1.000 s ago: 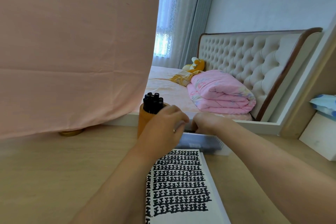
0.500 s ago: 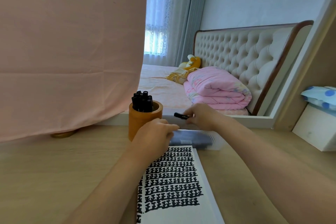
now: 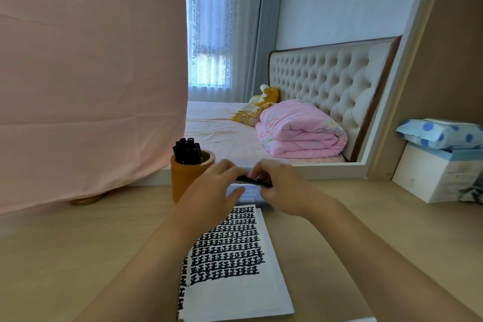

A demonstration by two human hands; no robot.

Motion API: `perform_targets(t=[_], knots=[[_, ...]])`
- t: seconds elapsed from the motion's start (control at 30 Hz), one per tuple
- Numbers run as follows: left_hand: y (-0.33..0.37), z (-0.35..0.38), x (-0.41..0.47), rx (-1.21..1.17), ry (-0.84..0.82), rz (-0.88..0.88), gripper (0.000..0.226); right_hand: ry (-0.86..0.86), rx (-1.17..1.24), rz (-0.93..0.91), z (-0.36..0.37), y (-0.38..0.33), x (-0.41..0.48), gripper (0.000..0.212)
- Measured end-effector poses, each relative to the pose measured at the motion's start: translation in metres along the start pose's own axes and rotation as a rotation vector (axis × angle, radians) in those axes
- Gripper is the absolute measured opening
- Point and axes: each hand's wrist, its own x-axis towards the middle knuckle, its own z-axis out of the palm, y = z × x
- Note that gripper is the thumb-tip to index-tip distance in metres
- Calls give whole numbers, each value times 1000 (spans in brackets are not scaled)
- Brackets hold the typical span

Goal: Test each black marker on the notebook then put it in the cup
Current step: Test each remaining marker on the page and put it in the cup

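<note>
A black marker lies level between my two hands, above the far end of the notebook. My left hand pinches its left end and my right hand grips its right part. The open notebook lies on the wooden desk, its page filled with rows of black marks. An orange-brown cup stands left of my hands with several black markers upright in it. A grey-white box sits under my hands, mostly hidden.
A pink cloth hangs at the left over a mirror that reflects a bed. A white box with a blue dotted tissue pack stands at the right. A gold base shows under the cloth.
My right hand lifted a marker out of the box and brought it toward the middle. My left hand rose from the box and took hold of the marker's left end.
</note>
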Motion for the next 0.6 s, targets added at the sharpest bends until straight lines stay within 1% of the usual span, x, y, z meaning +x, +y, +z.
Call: perform_targets(t=[0.1, 0.23, 0.3, 0.43, 0.5, 0.6], knots=[[3, -5, -11, 42, -2, 8, 16, 19, 93, -1, 2, -3, -17, 28], [5, -25, -33, 14, 25, -87, 15, 60, 201, 68, 2, -7, -38, 20], [9, -34, -45, 0, 22, -134, 15, 90, 389, 100, 3, -16, -46, 19], [23, -42, -65, -30, -24, -191, 13, 152, 868, 231, 11, -34, -61, 18], [34, -43, -71, -30, -72, -181, 14, 145, 998, 267, 16, -41, -66, 17], [52, -44, -78, -18, -152, -129, 16, 108, 1093, 271, 22, -57, -74, 18]])
